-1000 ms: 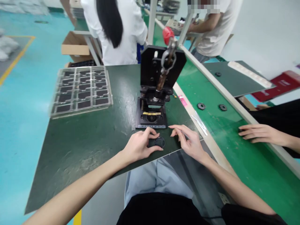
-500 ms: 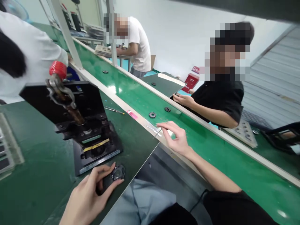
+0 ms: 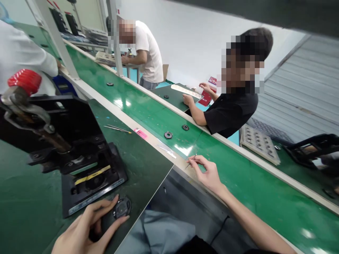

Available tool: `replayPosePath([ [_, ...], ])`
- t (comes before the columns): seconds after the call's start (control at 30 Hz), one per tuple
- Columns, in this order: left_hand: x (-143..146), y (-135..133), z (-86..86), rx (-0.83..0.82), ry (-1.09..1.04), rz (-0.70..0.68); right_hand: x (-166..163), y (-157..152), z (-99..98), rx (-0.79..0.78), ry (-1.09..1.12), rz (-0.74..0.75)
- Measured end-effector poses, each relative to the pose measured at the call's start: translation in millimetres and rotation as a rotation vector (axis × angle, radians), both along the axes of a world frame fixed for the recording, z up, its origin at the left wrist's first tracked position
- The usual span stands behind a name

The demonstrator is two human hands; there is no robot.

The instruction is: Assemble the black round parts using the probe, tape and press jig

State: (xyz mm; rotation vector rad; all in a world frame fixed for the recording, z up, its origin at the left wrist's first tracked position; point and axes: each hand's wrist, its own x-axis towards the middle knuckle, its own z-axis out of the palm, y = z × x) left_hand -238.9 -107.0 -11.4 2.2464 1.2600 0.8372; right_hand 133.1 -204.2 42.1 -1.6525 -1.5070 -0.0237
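My left hand [image 3: 84, 229] grips a small black oval part [image 3: 120, 209] with a round lens-like end, on the dark green work board [image 3: 143, 155] near its front corner. Just behind it stands a black hand press [image 3: 76, 155] with a red-knobbed lever [image 3: 25, 80]. My right hand [image 3: 208, 173] rests on the pale rail of the green conveyor [image 3: 238, 169], its fingers pinched on thin tweezers [image 3: 191, 161].
Black rings [image 3: 168, 135] lie on the conveyor belt. Tweezers [image 3: 118, 128] and a pink tag [image 3: 140, 133] lie on the board's far edge. A person in black sits across the belt; another in white works further back. A grey tray [image 3: 259, 143] lies at right.
My view has swung right, from the board to the conveyor. My right hand left the black part, moved to the rail and now pinches thin tweezers. My left hand still holds the black part.
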Motion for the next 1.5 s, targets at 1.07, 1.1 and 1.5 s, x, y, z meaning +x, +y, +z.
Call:
replayPosePath([
  [1.07, 10.8, -20.7, 28.9, -0.162, 0.029, -0.072, -144.9, 70.9, -28.4, -0.253, 0.369, 0.686],
  [1.1, 10.8, -20.7, 29.0, -0.167, 0.032, -0.068, -145.5, 71.1, -28.3, -0.255, 0.366, 0.688],
  [1.5, 6.5, -14.3, 21.5, -0.177, -0.002, -0.026, -151.5, 74.0, -33.1, -0.134, 0.208, 0.692],
])
